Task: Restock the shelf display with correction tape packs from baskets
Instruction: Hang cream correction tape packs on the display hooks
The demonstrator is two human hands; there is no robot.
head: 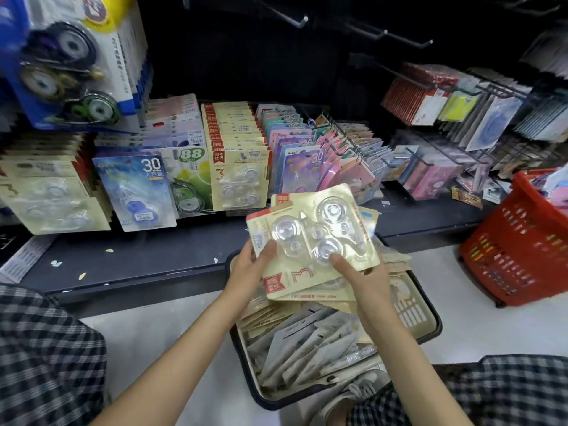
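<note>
Both my hands hold a fanned stack of beige correction tape packs [313,238] with clear blisters, just above a dark basket [430,327]. My left hand [252,269] grips the stack's left edge, thumb on the top pack's blister. My right hand [359,278] grips the lower right side, thumb pressed on a blister. The basket on the floor holds several more beige and white packs. On the shelf ahead, a row of matching beige packs [238,176] stands upright.
Other tape packs fill the low dark shelf [138,259]: blue "30" packs [138,192], green "88" packs [190,179], beige packs at far left. A red basket [519,250] with goods stands on the floor at right. Empty hooks [295,20] jut out above. My checked-clad knees frame the floor.
</note>
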